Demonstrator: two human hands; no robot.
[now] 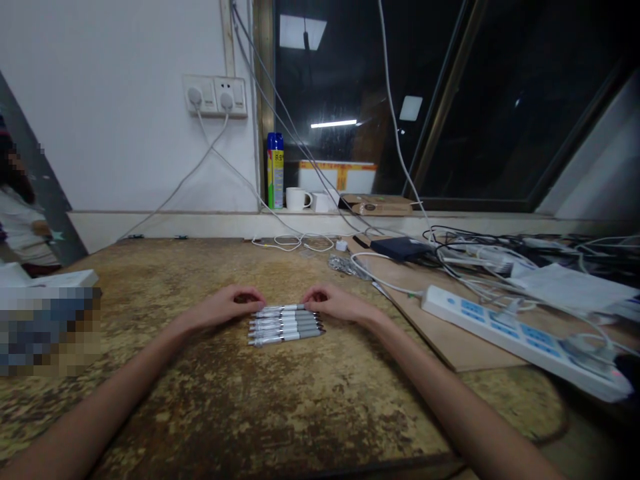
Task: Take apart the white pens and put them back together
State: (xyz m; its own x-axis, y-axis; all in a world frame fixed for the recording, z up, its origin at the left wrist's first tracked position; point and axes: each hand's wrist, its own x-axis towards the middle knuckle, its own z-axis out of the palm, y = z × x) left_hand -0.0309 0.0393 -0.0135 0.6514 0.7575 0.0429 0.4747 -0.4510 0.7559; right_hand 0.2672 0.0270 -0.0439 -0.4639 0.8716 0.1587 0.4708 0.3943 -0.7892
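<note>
Several pens point(287, 327) with clear, white and grey barrels lie side by side in a row on the worn table point(280, 413). Their grey tips point to the right. At the far edge of this row, my left hand point(227, 305) pinches the clear end of the farthest pen point(283, 309) between thumb and finger. My right hand point(336, 303) grips the same pen near its grey end, fingers closed. Whether that pen rests on the table or is slightly raised, I cannot tell. The other pens lie just in front of it, towards me.
A white power strip point(500, 333) crosses a brown board point(450, 340) on the right, with tangled cables behind. A small clear plastic bag point(345, 265) lies beyond my right hand. On the windowsill stand a spray can point(275, 173), a white mug point(297, 198) and a flat cardboard box point(377, 204).
</note>
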